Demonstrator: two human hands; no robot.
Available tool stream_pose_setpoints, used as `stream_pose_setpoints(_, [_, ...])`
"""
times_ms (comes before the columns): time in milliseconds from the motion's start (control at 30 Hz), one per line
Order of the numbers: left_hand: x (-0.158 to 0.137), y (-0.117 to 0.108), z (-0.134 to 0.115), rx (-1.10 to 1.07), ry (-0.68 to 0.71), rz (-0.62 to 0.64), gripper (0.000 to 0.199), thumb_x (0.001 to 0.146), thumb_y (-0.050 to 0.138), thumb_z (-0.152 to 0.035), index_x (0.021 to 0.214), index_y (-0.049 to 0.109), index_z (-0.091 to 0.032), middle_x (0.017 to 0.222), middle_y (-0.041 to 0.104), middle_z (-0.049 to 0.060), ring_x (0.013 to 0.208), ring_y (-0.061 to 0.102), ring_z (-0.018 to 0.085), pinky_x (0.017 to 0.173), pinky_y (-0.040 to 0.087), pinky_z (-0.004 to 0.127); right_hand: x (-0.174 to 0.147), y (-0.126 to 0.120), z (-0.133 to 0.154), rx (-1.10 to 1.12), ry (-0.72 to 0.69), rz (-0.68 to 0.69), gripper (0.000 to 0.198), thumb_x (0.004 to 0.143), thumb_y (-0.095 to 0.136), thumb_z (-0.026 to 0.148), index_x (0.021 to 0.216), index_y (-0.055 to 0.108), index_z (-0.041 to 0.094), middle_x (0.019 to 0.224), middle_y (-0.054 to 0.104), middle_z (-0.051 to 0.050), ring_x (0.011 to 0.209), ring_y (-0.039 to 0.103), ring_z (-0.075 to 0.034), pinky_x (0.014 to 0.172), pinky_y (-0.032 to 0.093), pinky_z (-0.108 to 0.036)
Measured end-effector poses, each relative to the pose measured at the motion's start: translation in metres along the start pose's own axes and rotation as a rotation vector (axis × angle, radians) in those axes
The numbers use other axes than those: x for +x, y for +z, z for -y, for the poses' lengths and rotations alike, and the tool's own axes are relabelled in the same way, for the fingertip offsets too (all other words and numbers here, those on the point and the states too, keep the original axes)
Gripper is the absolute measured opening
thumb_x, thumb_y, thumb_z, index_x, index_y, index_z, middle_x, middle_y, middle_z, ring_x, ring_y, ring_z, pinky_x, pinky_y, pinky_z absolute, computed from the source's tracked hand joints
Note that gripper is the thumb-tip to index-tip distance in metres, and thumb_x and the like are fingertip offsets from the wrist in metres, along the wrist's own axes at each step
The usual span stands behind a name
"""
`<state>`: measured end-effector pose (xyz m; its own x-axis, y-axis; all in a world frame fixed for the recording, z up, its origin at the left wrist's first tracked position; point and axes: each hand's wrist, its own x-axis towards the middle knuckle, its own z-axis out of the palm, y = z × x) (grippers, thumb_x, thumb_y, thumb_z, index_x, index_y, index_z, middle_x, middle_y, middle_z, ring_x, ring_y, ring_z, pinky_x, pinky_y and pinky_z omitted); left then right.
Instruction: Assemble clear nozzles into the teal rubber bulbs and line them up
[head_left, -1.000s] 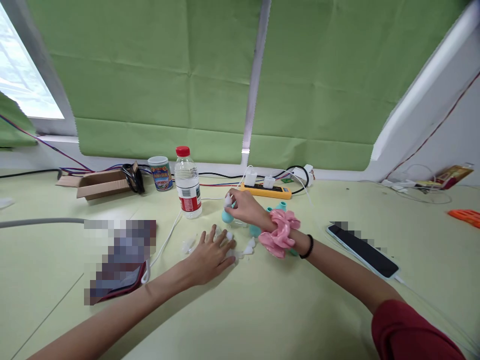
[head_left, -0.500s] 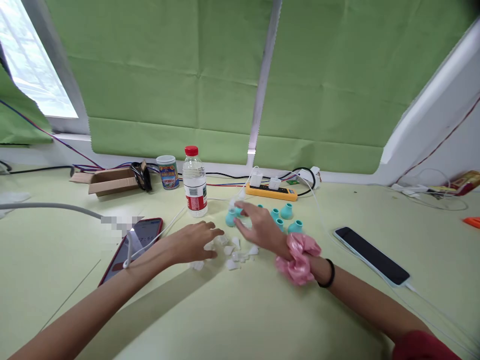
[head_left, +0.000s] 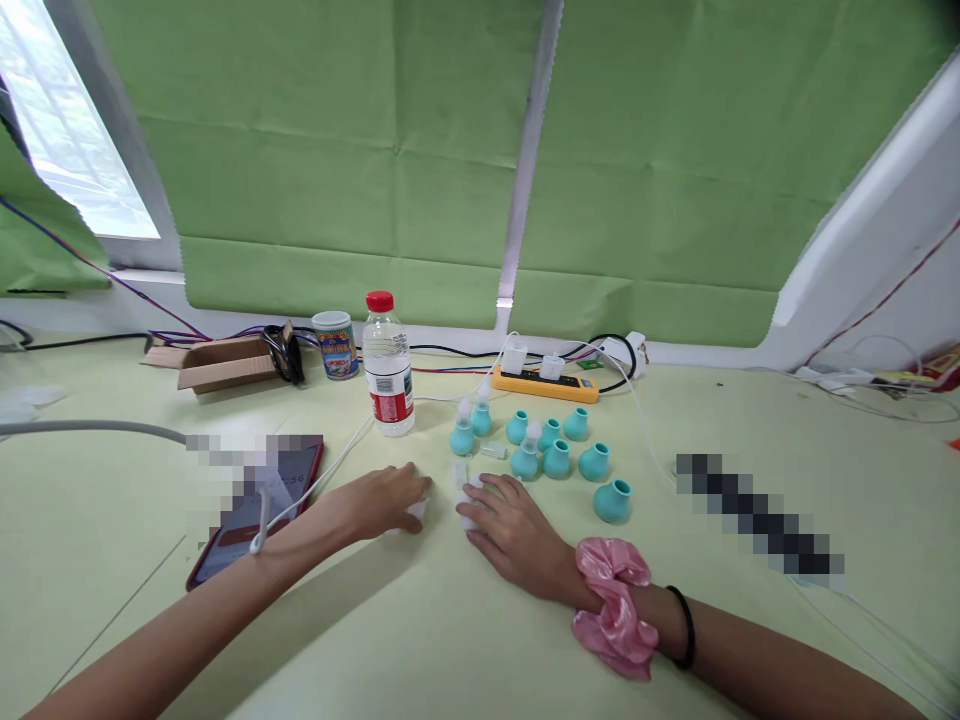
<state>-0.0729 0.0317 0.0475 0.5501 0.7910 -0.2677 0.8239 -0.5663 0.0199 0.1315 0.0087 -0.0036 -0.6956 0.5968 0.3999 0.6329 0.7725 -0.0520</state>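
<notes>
My left hand rests low over the table with its fingers curled down and close together. Between its thumb and fingers show translucent white pieces. Across a narrow gap lies my right hand, palm down, fingers spread over more translucent pieces, partly hidden beneath them. Beyond the right hand stand several small teal rubber bulbs. Clear-white tips are on a few of them, such as the teal bulb just past my knuckles. A clear small tube-like piece lies among the bulbs.
A red-capped water bottle and a tin stand at the back. Behind the bulbs lies a yellow power strip with plugs. Under my left forearm is a phone with a white cable; an open cardboard box sits back left.
My right hand has come down from the teal bulbs onto the table. The scattered translucent pieces are now under or beside my hands. My left hand's fingers have drawn together, and more bulbs are visible.
</notes>
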Motion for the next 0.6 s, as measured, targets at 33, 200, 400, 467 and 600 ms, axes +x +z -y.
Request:
stream_pose_setpoints(33, [0.002,0.003,0.001,0.043,0.025,-0.052,0.031,0.074,0.051,-0.023,0.105,0.051,-0.017,0.096,0.057,0.01,0.086,0.057,0.024,0.07,0.043,0.031,0.0,0.001,0.0,-0.002,0.021,-0.022,0.024,0.081,0.042,0.02,0.104,0.05,0.02,0.111,0.052,-0.006,0.106,0.037,-0.025,0.087,0.031,-0.044])
stream_pose_setpoints(200, [0.012,0.011,-0.004,0.186,0.053,-0.184,0.014,0.077,0.045,-0.02,0.084,0.056,-0.014,0.075,0.059,0.008,0.07,0.058,0.021,0.058,0.043,0.027,0.0,0.005,-0.002,0.001,0.103,-0.052,0.024,0.08,0.043,0.017,0.103,0.05,0.02,0.104,0.054,-0.007,0.092,0.045,-0.024,0.078,0.035,-0.041])
stream_pose_setpoints(400, [0.016,0.01,-0.016,0.244,0.115,-0.307,0.018,0.081,0.041,-0.026,0.091,0.054,-0.017,0.078,0.058,0.006,0.066,0.056,0.02,0.05,0.041,0.026,0.0,0.01,-0.008,0.151,0.183,-0.124,0.028,0.08,0.043,0.016,0.107,0.045,0.017,0.095,0.056,-0.007,0.088,0.049,-0.021,0.077,0.039,-0.037])
stream_pose_setpoints(467, [0.018,0.011,-0.017,0.233,0.092,-0.359,0.019,0.08,0.044,-0.029,0.088,0.054,-0.016,0.081,0.058,0.006,0.071,0.055,0.02,0.049,0.041,0.026,0.0,0.01,-0.009,0.224,0.206,-0.172,0.026,0.079,0.044,0.017,0.105,0.045,0.017,0.093,0.056,-0.007,0.087,0.05,-0.019,0.077,0.041,-0.034])
stream_pose_setpoints(600, [0.025,0.016,-0.013,0.199,0.083,-0.405,0.019,0.08,0.046,-0.032,0.081,0.056,-0.015,0.083,0.057,0.007,0.082,0.051,0.022,0.057,0.043,0.027,0.0,0.01,-0.009,0.286,0.206,-0.182,0.021,0.078,0.045,0.015,0.098,0.049,0.018,0.092,0.052,-0.006,0.085,0.05,-0.018,0.074,0.044,-0.031])
